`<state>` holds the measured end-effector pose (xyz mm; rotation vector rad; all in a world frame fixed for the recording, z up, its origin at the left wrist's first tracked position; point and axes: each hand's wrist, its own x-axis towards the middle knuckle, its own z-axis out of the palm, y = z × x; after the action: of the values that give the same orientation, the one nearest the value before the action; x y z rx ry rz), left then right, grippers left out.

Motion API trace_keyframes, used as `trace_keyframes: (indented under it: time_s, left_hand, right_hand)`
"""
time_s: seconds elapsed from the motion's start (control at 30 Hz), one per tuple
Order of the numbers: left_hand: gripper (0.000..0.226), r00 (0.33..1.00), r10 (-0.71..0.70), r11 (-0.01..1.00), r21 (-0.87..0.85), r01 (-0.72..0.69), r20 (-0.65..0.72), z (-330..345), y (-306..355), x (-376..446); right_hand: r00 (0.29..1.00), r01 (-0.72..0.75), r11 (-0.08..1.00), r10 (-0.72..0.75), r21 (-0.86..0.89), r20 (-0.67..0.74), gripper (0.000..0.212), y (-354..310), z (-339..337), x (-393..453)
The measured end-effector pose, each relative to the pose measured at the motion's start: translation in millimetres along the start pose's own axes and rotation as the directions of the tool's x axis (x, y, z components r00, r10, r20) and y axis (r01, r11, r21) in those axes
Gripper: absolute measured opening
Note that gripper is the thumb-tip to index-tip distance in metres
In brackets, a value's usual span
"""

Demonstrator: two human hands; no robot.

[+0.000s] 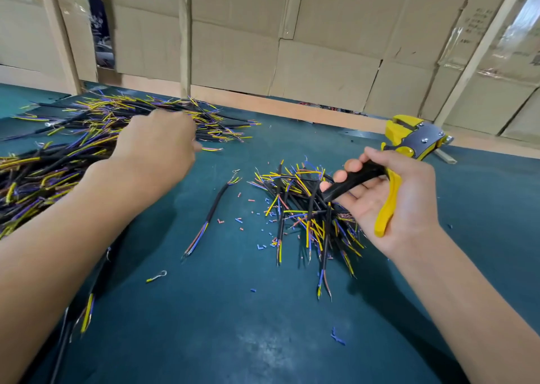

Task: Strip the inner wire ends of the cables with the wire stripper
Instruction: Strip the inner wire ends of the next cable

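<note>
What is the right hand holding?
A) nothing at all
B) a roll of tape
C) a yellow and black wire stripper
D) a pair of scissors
C: the right hand has its fingers curled round the black and yellow handles of the wire stripper.

No legible text (carton print blurred)

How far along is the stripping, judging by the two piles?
Done: a small pile of cables sits mid-table among cut insulation bits. In hand: the right hand holds the wire stripper, with no cable in it; the left hand reaches into the big pile. Left: that larger pile, so most work appears to remain.
</note>
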<state>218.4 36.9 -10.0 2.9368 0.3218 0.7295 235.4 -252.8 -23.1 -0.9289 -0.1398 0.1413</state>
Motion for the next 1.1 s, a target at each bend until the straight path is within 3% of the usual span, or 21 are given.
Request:
trace_keyframes:
  time_s: [0.1,0.2,0.27,0.33,0.43,0.53,0.63,0.73,0.8,0.93,1.1]
  left_hand:
    - [0.016,0.966,0.111,0.958,-0.235,-0.166,-0.234,0.8,9.2,-1.6]
    - [0.025,0.872,0.244,0.820,-0.390,-0.419,-0.424,-0.7,17.4,-5.7]
    - [0.028,0.844,0.277,0.729,-0.471,-0.496,-0.460,0.0,22.8,-6.5]
    - [0.034,0.861,0.280,0.626,-0.600,-0.499,-0.425,3.8,29.5,-8.3]
    - [0.068,0.909,0.288,0.453,-0.793,-0.406,-0.300,6.7,43.2,-16.0]
    - [0.086,0.945,0.197,0.223,-0.927,-0.301,-0.260,6.3,54.4,-21.8]
    - [0.107,0.977,0.072,-0.022,-0.980,-0.199,-0.201,3.6,59.4,-22.7]
    - [0.119,0.994,0.055,-0.265,-0.961,-0.077,-0.095,1.1,60.8,-22.0]
    - [0.118,0.995,0.089,-0.369,-0.930,-0.008,-0.044,1.7,60.8,-20.7]
    - [0.095,0.992,0.090,-0.483,-0.867,0.121,0.088,4.8,62.1,-20.5]
    - [0.067,0.977,0.121,-0.577,-0.789,0.212,0.174,5.7,67.5,-26.3]
  right_hand:
    - [1.000,-0.023,0.999,0.023,0.022,0.019,0.017,1.5,2.9,-2.4]
    - [0.995,-0.062,0.990,0.052,0.123,0.085,0.011,4.0,9.3,-7.9]
    - [0.982,-0.125,0.986,0.108,0.108,0.153,0.012,3.5,13.7,-12.7]
    - [0.946,-0.228,0.974,0.220,0.006,0.238,0.016,1.0,17.7,-17.0]
    - [0.855,-0.396,0.898,0.437,-0.193,0.278,0.018,4.0,25.7,-22.9]
    - [0.789,-0.486,0.831,0.550,-0.271,0.273,0.015,14.0,34.1,-25.6]
    - [0.816,-0.482,0.839,0.535,-0.251,0.220,0.011,17.2,37.4,-24.3]
    - [0.875,-0.419,0.873,0.462,-0.248,0.147,0.004,15.8,34.9,-23.8]
    - [0.899,-0.386,0.889,0.423,-0.247,0.117,0.007,15.7,33.5,-24.3]
    - [0.925,-0.337,0.925,0.360,-0.175,0.122,0.030,11.3,32.1,-25.9]
    - [0.937,-0.215,0.960,0.255,-0.180,0.238,0.012,9.8,32.9,-27.3]
